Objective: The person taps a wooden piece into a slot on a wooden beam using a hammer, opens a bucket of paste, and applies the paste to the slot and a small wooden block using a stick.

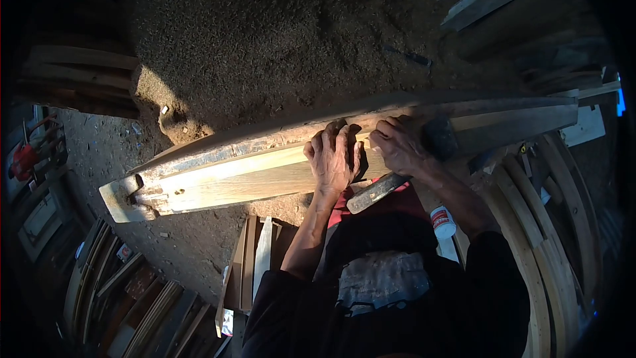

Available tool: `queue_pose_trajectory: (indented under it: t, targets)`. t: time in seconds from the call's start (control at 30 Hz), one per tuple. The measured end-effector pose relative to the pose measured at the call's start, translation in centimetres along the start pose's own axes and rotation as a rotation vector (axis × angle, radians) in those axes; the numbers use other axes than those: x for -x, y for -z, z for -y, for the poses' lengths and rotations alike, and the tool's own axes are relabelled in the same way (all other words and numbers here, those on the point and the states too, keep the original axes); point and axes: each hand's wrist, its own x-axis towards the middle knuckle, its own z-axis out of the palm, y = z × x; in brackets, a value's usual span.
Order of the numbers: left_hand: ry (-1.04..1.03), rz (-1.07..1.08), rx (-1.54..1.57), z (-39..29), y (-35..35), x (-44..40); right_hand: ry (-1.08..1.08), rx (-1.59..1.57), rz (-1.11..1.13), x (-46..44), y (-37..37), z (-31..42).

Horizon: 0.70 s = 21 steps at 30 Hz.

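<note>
A long pale wooden board (pixel 245 182) lies across a worn, narrow wooden bench (pixel 218 154) in front of my body. My left hand (pixel 336 158) is over the middle of the board, its fingers bent inward. Just to its right, my right hand (pixel 399 149) is closed, knuckles up. Something dark shows between the two hands, but the fingers hide most of it and I cannot make out its kind. A flat, worn bar with a rounded end (pixel 377 193) sticks out below my right wrist. Right of that hand, a dark block-like piece (pixel 439 136) crosses the board.
Sawdust (pixel 265 46) covers the ground beyond the bench. Curved timber pieces (pixel 530 225) are stacked at right, near a white tub with a red label (pixel 442 223). More boards (pixel 142 305) stand at lower left. A red machine (pixel 24 161) sits at far left.
</note>
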Motion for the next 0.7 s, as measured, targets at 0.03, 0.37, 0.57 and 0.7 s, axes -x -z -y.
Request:
queue_pose_trajectory:
  t: [0.03,0.37,0.57,0.7]
  targets:
    - [-0.005,-0.004,0.007,-0.1,0.1,-0.2,0.002,-0.017,-0.066,0.1,-0.3,0.2]
    - [-0.078,0.033,0.024,0.1,0.6,0.3,-0.132,0.01,-0.04,0.9,0.7,1.4]
    - [-0.228,0.104,0.062,0.6,-0.7,-0.2,-0.195,-0.026,0.093,0.5,0.5,0.3]
    - [-0.23,0.132,0.077,0.7,-1.4,-0.3,-0.052,0.046,-0.008,0.6,-0.1,0.2]
